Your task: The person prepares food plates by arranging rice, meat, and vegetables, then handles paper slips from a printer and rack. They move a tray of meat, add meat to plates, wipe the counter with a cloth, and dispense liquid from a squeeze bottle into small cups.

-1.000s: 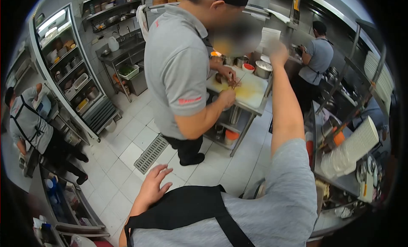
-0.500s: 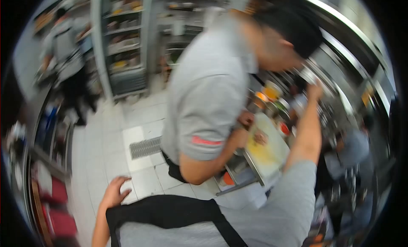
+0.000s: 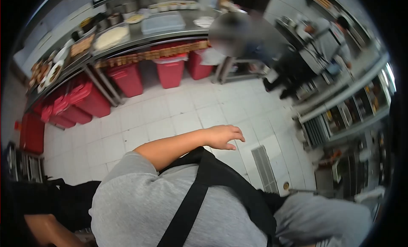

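Note:
My left hand (image 3: 223, 137) hangs in front of my body above the white tiled floor (image 3: 178, 113). Nothing is in it, and its fingers are slightly bent and apart, with the thumb separate. It touches no object; a floor drain grate (image 3: 264, 168) shows below and to its right. My grey shirt and black apron (image 3: 187, 213) fill the lower middle. My right hand is out of the picture.
Along the far wall runs a steel counter (image 3: 127, 49) holding trays and food, with several red bins (image 3: 170, 73) beneath. A person (image 3: 318, 51) works at the back right. Shelving (image 3: 352, 107) stands at right. Other people's sleeve (image 3: 323, 217) and arm (image 3: 53, 230) are close by.
The view has swung left from the co-worker and cutting board to the counter with red bins. My outstretched right arm has left the picture; my left hand now appears near the middle.

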`<action>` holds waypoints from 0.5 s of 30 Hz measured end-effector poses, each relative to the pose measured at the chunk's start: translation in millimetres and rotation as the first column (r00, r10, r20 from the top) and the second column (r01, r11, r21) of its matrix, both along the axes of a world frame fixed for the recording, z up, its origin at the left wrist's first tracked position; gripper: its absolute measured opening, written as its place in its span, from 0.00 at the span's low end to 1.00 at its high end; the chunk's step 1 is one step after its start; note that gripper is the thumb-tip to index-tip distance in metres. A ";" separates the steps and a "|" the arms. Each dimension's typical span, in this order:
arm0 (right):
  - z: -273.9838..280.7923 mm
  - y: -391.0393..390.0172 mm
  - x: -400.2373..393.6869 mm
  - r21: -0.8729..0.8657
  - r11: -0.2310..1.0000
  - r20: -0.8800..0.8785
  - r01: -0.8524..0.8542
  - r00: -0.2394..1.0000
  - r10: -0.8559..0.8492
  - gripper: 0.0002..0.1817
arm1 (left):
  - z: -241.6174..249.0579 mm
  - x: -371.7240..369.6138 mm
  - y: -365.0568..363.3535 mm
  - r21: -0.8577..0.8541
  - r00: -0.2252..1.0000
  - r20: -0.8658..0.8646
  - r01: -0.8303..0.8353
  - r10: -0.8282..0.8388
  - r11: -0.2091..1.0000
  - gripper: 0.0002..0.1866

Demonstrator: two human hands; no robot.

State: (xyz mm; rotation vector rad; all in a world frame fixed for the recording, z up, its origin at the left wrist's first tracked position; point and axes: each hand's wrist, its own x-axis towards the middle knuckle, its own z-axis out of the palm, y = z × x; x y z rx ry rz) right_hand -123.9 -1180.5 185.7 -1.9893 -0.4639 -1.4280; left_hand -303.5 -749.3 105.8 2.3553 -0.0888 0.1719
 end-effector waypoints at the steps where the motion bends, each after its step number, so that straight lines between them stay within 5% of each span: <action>1: -9.2 48.0 -9.5 0.011 0.995 -0.034 -0.095 0.995 0.096 0.20 | 0.5 -20.6 22.4 -0.015 0.999 0.002 -0.042 0.042 0.999 0.21; 8: 5.5 311.0 -48.7 0.143 0.813 -0.024 -0.565 0.819 0.573 0.22 | -9.2 -197.2 157.9 -0.252 0.843 -0.120 -0.536 0.524 0.806 0.20; 11: 61.8 384.1 -51.8 0.267 0.689 0.124 -0.674 0.733 0.669 0.23 | -46.7 -257.3 206.7 -0.628 0.635 -0.229 -0.675 0.738 0.386 0.17; 14: 101.4 463.7 -51.0 0.377 0.496 0.230 -0.782 0.598 0.768 0.24 | -59.5 -302.9 244.1 -0.835 0.293 -0.391 -0.511 0.872 -0.203 0.12; 15: 103.3 498.7 -50.2 0.382 0.430 0.229 -0.818 0.535 0.813 0.25 | -66.3 -315.2 256.6 -0.831 0.203 -0.419 -0.478 0.885 -0.284 0.11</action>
